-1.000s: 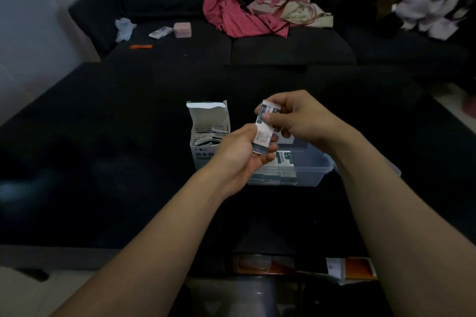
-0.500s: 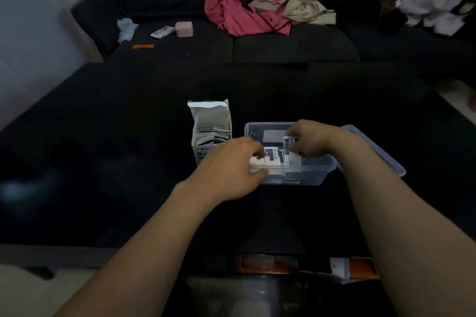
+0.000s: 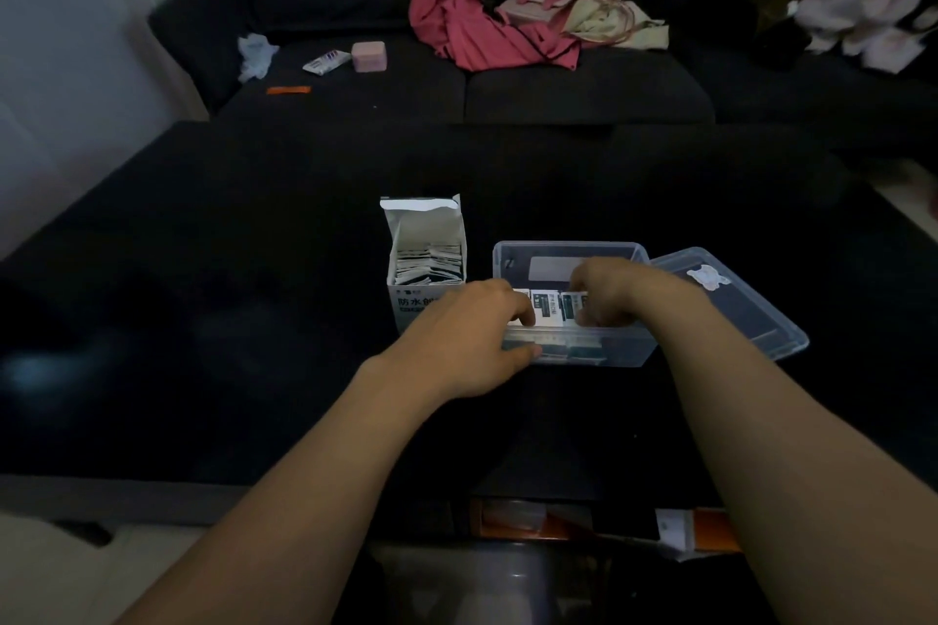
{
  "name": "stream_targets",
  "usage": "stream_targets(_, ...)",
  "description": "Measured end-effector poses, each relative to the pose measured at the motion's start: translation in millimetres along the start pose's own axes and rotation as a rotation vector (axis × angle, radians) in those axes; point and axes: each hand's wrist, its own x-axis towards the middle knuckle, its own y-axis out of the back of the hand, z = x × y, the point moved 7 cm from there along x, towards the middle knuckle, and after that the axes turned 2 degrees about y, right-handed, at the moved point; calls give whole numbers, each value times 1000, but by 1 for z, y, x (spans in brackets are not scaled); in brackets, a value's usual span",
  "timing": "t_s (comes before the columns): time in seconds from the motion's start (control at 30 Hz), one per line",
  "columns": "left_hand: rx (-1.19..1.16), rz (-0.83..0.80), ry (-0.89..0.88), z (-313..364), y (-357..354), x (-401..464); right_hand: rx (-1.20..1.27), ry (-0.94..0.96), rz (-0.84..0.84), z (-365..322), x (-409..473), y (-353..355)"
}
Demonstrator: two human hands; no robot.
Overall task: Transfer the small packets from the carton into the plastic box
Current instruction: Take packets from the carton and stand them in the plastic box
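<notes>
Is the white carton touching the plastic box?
Apart. The head view shows a dark strip of table between the carton and the plastic box.

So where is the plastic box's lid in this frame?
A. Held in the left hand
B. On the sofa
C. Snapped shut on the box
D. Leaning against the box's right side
D: the clear lid rests tilted against the right side of the plastic box, which stands open.

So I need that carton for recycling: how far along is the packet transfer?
Some packets already stand in the plastic box. Both the left hand and right hand are at that row now. The carton still holds a good stack, so plenty remains.
</notes>
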Motion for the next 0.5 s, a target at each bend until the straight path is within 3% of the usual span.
stream_targets(0.17, 7, 8, -22, -1, -1, 0, 49, -34, -17, 3, -2, 2)
stream_targets(0.3, -95, 101, -64, 4, 16, -3, 270, -48, -26, 2, -23, 22)
stream_targets(0.33, -159, 187, -66, 5, 29, -6, 318, -7, 40, -2, -30, 35)
stream_targets(0.4, -313, 520, 4, -8, 68, -18, 384, 183, 281, -23, -49, 70)
stream_targets(0.47, -414, 839, 183, -38, 98, -37, 552, 450, 431, -62, -77, 92)
stream_targets(0.5, -419, 881, 302, -56, 103, -44, 602, 557, 431, -84, -87, 93)
